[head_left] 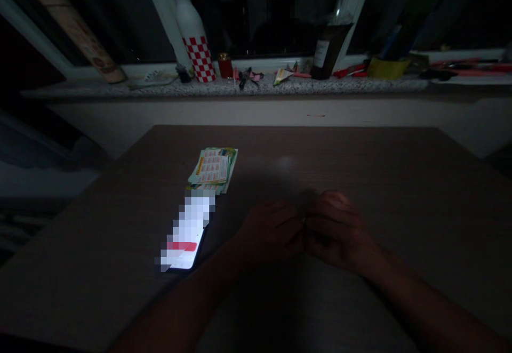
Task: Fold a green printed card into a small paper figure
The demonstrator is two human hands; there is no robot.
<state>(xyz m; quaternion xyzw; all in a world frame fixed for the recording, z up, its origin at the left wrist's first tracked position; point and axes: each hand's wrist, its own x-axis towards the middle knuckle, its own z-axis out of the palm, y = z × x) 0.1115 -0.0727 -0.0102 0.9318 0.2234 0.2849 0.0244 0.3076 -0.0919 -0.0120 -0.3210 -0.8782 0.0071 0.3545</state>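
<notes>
My left hand and my right hand meet above the middle of the table. Both have their fingers curled, and the fingertips come together between them. Dim light hides whatever they may hold. To the left of my left hand lies a smartphone with its screen lit, a red band near the lower end. Just beyond the phone is a loose stack of printed cards, pale with rows of orange print and green edges.
Behind the table runs a speckled stone windowsill. On it stand a red-and-white checkered bottle, a tall printed tube, a small red jar, a dark bag with a label and a green bottle in a yellow holder.
</notes>
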